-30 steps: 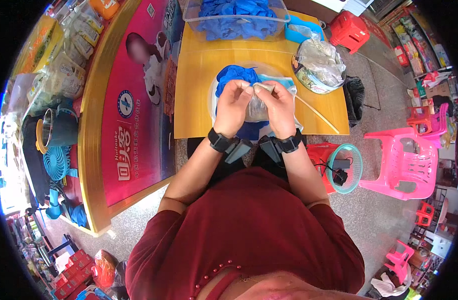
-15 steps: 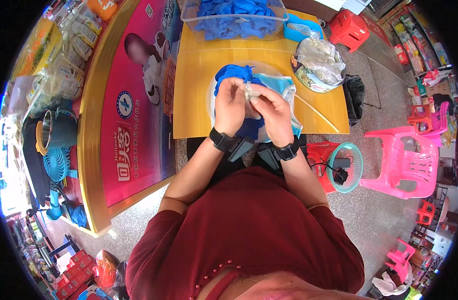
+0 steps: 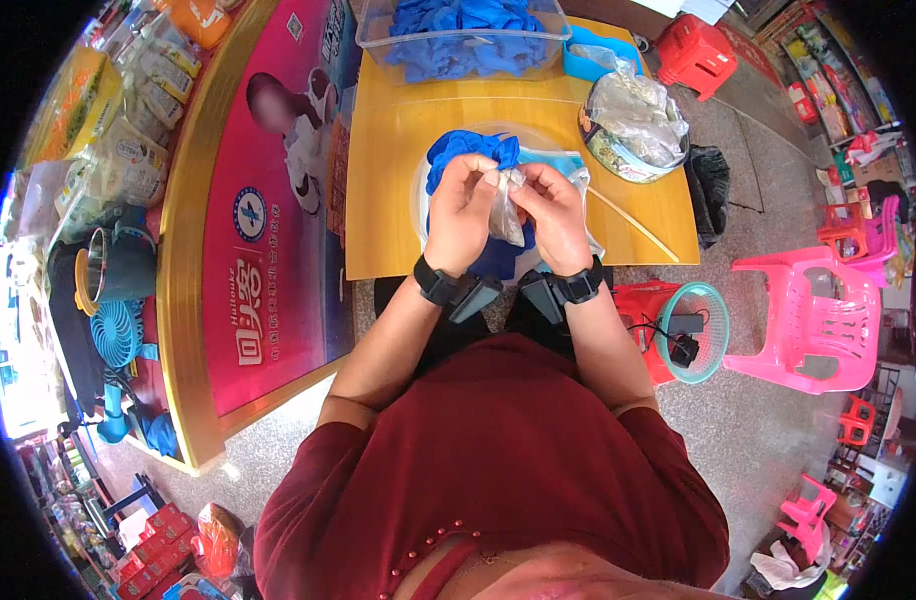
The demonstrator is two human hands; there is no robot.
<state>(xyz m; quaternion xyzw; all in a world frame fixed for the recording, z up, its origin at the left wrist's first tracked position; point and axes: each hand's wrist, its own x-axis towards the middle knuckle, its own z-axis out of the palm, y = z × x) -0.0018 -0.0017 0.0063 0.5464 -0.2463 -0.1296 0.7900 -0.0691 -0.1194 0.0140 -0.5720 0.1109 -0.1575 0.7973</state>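
Between the fingertips of my two hands hangs a small clear plastic bag (image 3: 506, 218). My left hand (image 3: 460, 215) pinches its upper edge with thumb and forefinger, and my right hand (image 3: 555, 215) pinches the other side close by. What the bag contains, if anything, cannot be made out. Just beyond and beneath the hands lies a bunched royal-blue cloth (image 3: 456, 147), partly covered by them. A light-blue and white piece (image 3: 568, 160) shows behind my right hand. Both seem to rest on a pale round tray (image 3: 421, 195), mostly hidden.
On the yellow table (image 3: 388, 230) stand a clear bin (image 3: 373, 38) of blue cloth pieces, a small blue box (image 3: 583, 65) and a round tub (image 3: 618, 160) stuffed with clear plastic bags. A thin stick (image 3: 633, 226) lies right. Beside the table are a basket (image 3: 713, 310) and pink chair (image 3: 818, 310).
My fingers have shifted along the plastic bag, and it now hangs more spread and lower between them. The hands have parted slightly.
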